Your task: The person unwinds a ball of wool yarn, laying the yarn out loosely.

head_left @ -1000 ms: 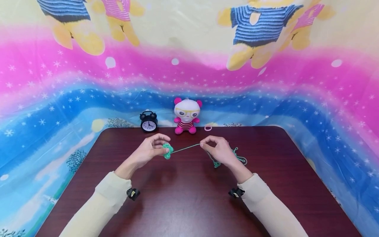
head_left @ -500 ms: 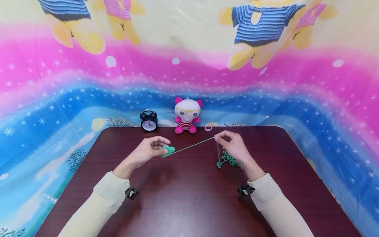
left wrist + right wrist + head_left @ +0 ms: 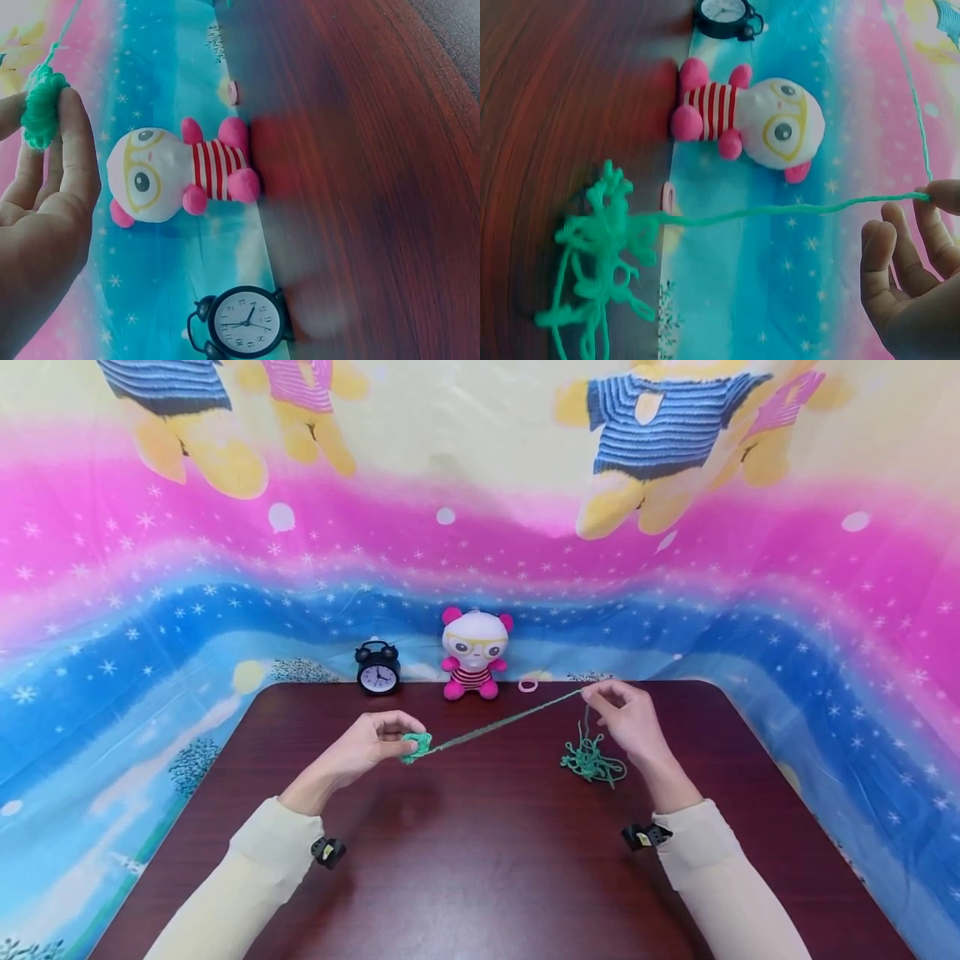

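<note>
Between thumb and fingers, my left hand (image 3: 363, 746) pinches a small wound bundle of green yarn (image 3: 43, 109). From that bundle a strand of yarn (image 3: 510, 720) slants up to my right hand (image 3: 632, 718), which pinches it between thumb and index finger. Below the right hand, the same strand drops to a loose, loopy tangle of green yarn (image 3: 607, 255). In the head view the tangle (image 3: 592, 762) looks close to the tabletop; whether it touches I cannot tell.
A dark reddish-brown table (image 3: 480, 860) lies under both hands. Along its back edge stand a black alarm clock (image 3: 377, 668), a pink-and-white panda plush (image 3: 476, 652) and a small pink ring (image 3: 528, 685). A printed cloth (image 3: 480, 552) hangs behind.
My right hand has moved right and slightly up, so the strand between the hands is longer. The tangle now shows fully below it. My left hand has shifted slightly left.
</note>
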### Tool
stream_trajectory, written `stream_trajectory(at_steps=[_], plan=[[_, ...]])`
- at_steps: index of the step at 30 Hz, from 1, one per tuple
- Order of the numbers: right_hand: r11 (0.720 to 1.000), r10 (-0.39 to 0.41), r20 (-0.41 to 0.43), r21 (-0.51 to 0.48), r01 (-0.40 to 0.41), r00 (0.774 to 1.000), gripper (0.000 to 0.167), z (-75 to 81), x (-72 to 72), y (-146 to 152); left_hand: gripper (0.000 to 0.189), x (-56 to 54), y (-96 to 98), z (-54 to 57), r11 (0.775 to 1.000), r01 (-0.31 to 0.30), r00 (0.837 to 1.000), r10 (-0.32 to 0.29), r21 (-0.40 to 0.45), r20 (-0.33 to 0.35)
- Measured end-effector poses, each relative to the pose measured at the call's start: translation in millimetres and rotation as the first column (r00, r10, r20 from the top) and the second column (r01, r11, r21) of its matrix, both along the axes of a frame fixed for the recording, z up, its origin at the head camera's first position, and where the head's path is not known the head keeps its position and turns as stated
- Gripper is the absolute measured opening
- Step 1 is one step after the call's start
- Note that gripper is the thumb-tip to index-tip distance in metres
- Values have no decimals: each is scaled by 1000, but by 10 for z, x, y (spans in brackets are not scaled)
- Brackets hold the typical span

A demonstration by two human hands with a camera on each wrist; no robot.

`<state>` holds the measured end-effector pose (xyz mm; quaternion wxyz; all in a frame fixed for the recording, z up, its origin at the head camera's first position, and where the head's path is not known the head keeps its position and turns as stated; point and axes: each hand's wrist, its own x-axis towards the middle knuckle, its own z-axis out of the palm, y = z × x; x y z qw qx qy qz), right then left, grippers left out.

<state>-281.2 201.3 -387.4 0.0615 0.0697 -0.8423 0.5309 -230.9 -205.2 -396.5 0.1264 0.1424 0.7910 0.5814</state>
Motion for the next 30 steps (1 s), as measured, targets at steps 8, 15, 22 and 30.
stream_trajectory(at_steps=[8,15,22,30], plan=[[997,-82,-16,-1,82,997,44,-22,-32,250,43,-8,-44,-32,1000,-3,1000,3,-8,-1],[989,-147,-33,-35,146,989,46,-14,-17,499,30,-9,-70,-44,1000,-15,1000,15,5,-22],[978,-205,-15,-45,205,979,41,9,18,736,35,-10,-82,-27,998,-29,1000,29,60,8],[956,-261,-23,-145,255,965,34,7,-15,925,44,2,-111,-17,999,-29,999,29,16,-39]])
